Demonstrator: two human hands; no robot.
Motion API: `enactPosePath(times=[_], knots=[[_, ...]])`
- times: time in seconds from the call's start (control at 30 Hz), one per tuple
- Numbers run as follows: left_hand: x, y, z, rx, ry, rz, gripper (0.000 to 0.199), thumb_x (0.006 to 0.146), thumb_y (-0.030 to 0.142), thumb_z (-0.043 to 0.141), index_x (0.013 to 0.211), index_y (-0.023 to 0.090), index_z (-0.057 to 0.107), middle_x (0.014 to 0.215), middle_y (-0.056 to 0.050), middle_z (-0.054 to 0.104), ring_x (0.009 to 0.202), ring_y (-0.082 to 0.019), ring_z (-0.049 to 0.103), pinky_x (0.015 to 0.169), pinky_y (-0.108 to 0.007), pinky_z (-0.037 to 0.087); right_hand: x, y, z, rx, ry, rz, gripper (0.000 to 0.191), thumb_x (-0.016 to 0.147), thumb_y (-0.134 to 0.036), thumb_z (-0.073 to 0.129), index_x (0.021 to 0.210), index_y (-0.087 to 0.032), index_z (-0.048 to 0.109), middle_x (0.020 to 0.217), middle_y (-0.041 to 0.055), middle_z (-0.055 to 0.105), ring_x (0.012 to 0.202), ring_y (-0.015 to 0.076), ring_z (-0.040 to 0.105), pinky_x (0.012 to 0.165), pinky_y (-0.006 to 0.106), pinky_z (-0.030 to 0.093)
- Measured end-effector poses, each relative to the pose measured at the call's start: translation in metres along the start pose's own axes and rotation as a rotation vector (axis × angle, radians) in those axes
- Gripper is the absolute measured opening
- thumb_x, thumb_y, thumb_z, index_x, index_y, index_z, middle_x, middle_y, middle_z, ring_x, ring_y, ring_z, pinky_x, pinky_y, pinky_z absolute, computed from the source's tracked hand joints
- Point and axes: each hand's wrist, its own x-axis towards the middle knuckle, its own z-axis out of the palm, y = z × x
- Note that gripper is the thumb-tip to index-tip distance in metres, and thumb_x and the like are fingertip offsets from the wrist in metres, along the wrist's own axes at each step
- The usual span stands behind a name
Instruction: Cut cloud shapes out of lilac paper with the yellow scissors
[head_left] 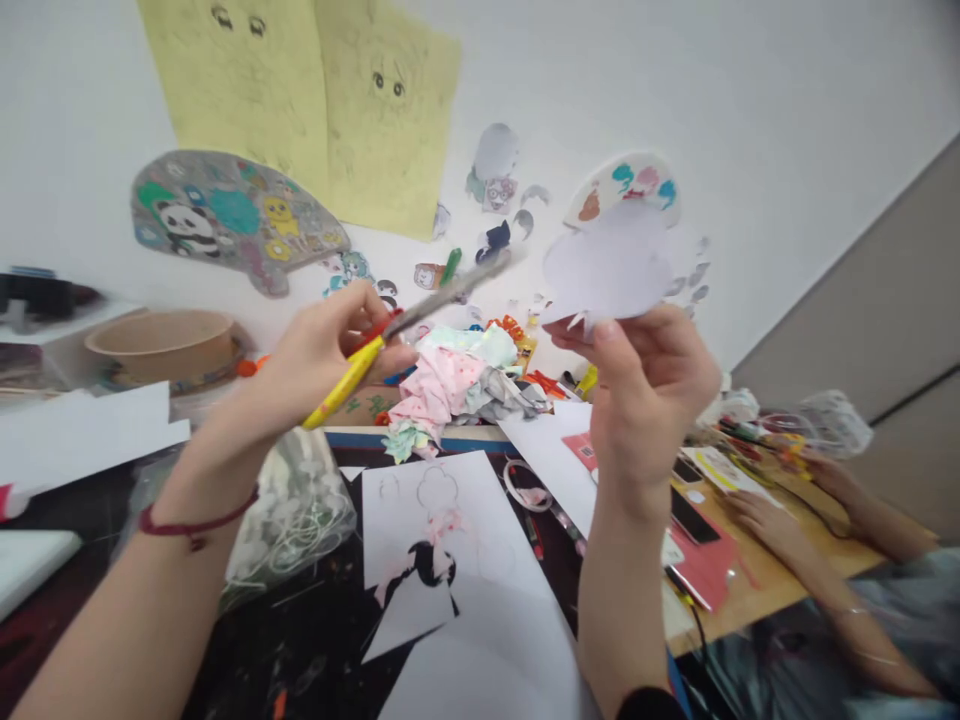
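My left hand (322, 345) is wrapped round a pair of scissors (346, 382) with yellow and red handles. Their grey blades point up to the right, seemingly together and a little blurred. In my right hand (649, 390), a white paper cutout (611, 262) with a rounded, wavy outline is pinched between thumb and fingers. A small jagged strip shows at its lower edge. The scissor tips are left of the cutout, apart from it. Below both hands, a white sheet (517, 600) with faint pencil drawings and cut-out holes lies on the black desk.
Crumpled pink and grey cloth or paper (442, 385) is heaped at the desk's back. A plastic bag of white cords (292, 510) lies left. A round brown container (161, 345) stands farther back. At right, another person's hands (765, 525) rest by phones on a wooden table.
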Motion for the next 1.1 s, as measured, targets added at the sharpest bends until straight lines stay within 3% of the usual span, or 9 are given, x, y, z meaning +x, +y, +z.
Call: enactPosePath(times=[0.03, 0.07, 0.13, 0.23, 0.3, 0.57, 0.8, 1.1], knots=[[-0.001, 0.004, 0.006, -0.156, 0.117, -0.016, 0.042, 0.072, 0.036, 0.083, 0.084, 0.022, 0.045, 0.08, -0.001, 0.067, 0.061, -0.013, 0.058, 0.051, -0.026, 0.041, -0.001, 0.0, 0.002, 0.008, -0.041, 0.016, 0.005, 0.09, -0.022, 0.071, 0.089, -0.023, 0.066, 0.078, -0.003, 0.076, 0.073, 0.0151, 0.078, 0.072, 0.032, 0.068], [-0.004, 0.009, 0.015, -0.201, 0.155, -0.006, 0.042, 0.076, 0.04, 0.08, 0.089, 0.023, 0.043, 0.086, -0.002, 0.069, 0.067, -0.014, 0.062, 0.055, -0.027, 0.046, -0.003, 0.0, 0.003, 0.019, -0.081, 0.031, 0.004, 0.09, -0.023, 0.071, 0.089, -0.023, 0.067, 0.078, -0.0029, 0.076, 0.072, 0.0149, 0.077, 0.071, 0.031, 0.068], [-0.009, 0.02, 0.034, -0.252, 0.133, 0.003, 0.042, 0.08, 0.047, 0.075, 0.095, 0.024, 0.043, 0.099, -0.005, 0.073, 0.074, -0.015, 0.066, 0.06, -0.029, 0.05, -0.006, 0.001, 0.008, 0.034, -0.141, 0.059, 0.003, 0.089, -0.022, 0.072, 0.088, -0.023, 0.069, 0.079, -0.0027, 0.077, 0.073, 0.014, 0.077, 0.072, 0.03, 0.067], [-0.016, 0.034, 0.055, -0.489, 0.133, 0.005, 0.045, 0.074, 0.041, 0.08, 0.093, 0.025, 0.043, 0.091, -0.001, 0.07, 0.064, -0.011, 0.059, 0.055, -0.028, 0.045, -0.012, 0.001, 0.014, 0.045, -0.21, 0.089, 0.004, 0.086, -0.021, 0.075, 0.089, -0.023, 0.073, 0.081, -0.0028, 0.076, 0.075, 0.0115, 0.075, 0.074, 0.026, 0.065], [-0.018, 0.039, 0.06, -0.552, 0.151, -0.001, 0.049, 0.07, 0.035, 0.085, 0.093, 0.025, 0.042, 0.088, 0.001, 0.068, 0.069, -0.012, 0.061, 0.056, -0.028, 0.045, -0.015, 0.001, 0.017, 0.048, -0.254, 0.106, 0.006, 0.085, -0.021, 0.076, 0.089, -0.024, 0.074, 0.081, -0.0031, 0.075, 0.077, 0.0108, 0.074, 0.073, 0.024, 0.063], [-0.018, 0.039, 0.052, -0.544, 0.187, -0.042, 0.056, 0.067, 0.034, 0.09, 0.093, 0.025, 0.041, 0.071, 0.007, 0.062, 0.051, -0.007, 0.05, 0.043, -0.023, 0.034, -0.019, 0.003, 0.021, 0.058, -0.271, 0.098, 0.005, 0.086, -0.02, 0.076, 0.089, -0.023, 0.074, 0.08, -0.0029, 0.073, 0.074, 0.0115, 0.074, 0.072, 0.026, 0.063], [-0.014, 0.029, 0.049, -0.588, 0.202, 0.029, 0.059, 0.061, 0.029, 0.095, 0.084, 0.024, 0.041, 0.066, 0.007, 0.064, 0.055, -0.011, 0.064, 0.048, -0.023, 0.048, -0.018, 0.001, 0.022, 0.011, -0.219, 0.121, 0.007, 0.085, -0.025, 0.078, 0.084, -0.024, 0.071, 0.076, -0.002, 0.069, 0.073, 0.0149, 0.074, 0.07, 0.03, 0.063], [-0.018, 0.036, 0.046, -0.576, 0.196, 0.044, 0.053, 0.066, 0.03, 0.093, 0.081, 0.023, 0.043, 0.065, 0.007, 0.059, 0.051, -0.008, 0.057, 0.043, -0.022, 0.041, -0.018, -0.003, 0.022, 0.029, -0.216, 0.141, 0.007, 0.085, -0.022, 0.077, 0.083, -0.025, 0.071, 0.077, -0.0016, 0.068, 0.072, 0.0145, 0.074, 0.071, 0.031, 0.063]])
